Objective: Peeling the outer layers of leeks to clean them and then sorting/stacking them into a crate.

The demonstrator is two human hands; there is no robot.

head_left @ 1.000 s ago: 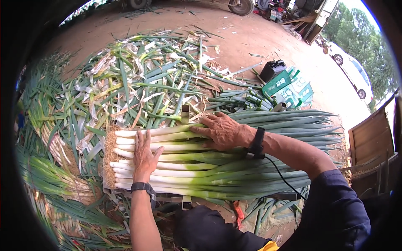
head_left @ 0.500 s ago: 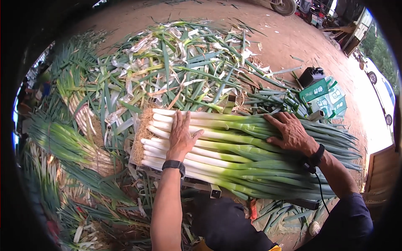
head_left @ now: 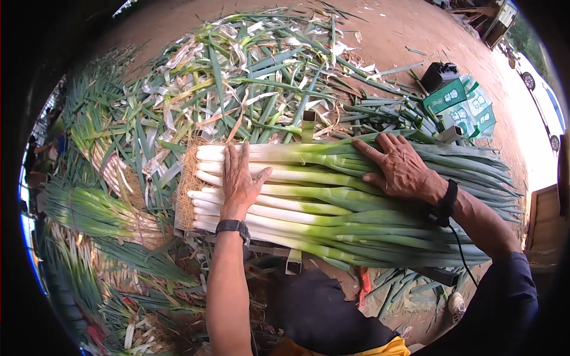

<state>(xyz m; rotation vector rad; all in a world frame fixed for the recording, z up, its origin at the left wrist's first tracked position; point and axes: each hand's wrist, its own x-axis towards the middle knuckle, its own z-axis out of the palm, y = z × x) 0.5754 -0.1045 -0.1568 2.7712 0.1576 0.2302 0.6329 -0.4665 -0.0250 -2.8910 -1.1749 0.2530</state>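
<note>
A broad layer of long green onions [head_left: 332, 202] lies side by side on a low stand in front of me, roots to the left and dark green leaves to the right. My left hand [head_left: 240, 181] rests flat on the white stalks near the roots, its fingers stretched out and thumb apart. Over the green leaf part, my right hand [head_left: 404, 169] lies with fingers spread, pressing on the upper edge of the layer. Neither hand is closed round a stalk. Metal posts of the stand [head_left: 309, 126] stick out along the layer's edges.
Beyond the stand spreads a heap of loose leaves and peelings [head_left: 249, 77]. Tied onion bundles [head_left: 98, 213] lie at the left. A green and white bag [head_left: 466, 104] and a black box-shaped object [head_left: 439, 77] are at the far right. A cable [head_left: 460, 249] hangs from my right wrist.
The whole scene has shifted slightly up, with the onions' root ends further left in view. My hands keep nearly the same places on the onions, both still flat.
</note>
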